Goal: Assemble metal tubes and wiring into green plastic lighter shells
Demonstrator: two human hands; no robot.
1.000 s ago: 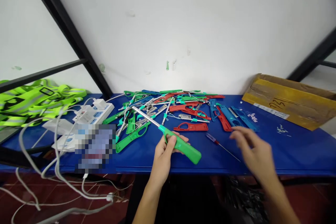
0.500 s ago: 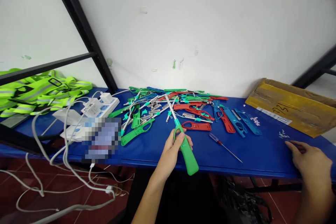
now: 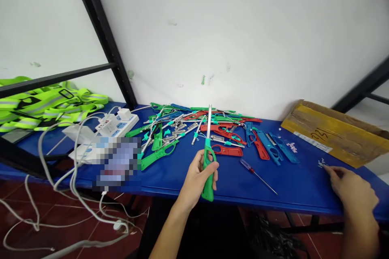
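My left hand point(image 3: 199, 176) is closed round the handle of a green long-necked lighter point(image 3: 208, 182). Its metal tube points away from me, toward the wall. On the right, my right hand point(image 3: 354, 192) rests low over the table with thumb and forefinger together at a little pile of small screws point(image 3: 322, 163). Anything between those fingertips is too small to make out. A screwdriver point(image 3: 258, 176) with a purple handle lies between my hands. Beyond the lighter spreads a heap of lighter parts, with a red handle shell point(image 3: 227, 150), a green shell point(image 3: 158, 156) and blue shells point(image 3: 269, 145).
A cardboard box point(image 3: 337, 131) with yellow tape stands at the back right, near small pinkish pieces point(image 3: 292, 147). To the left are a power strip point(image 3: 126, 123) with white cables, a blurred phone-like object point(image 3: 120, 162) and fluorescent reflective straps point(image 3: 51, 103). Black frame bars flank the blue table point(image 3: 231, 182).
My left hand has turned the lighter from a slant to nearly straight ahead. The fingertips of my right hand have come closer to the screws. The view has shifted slightly.
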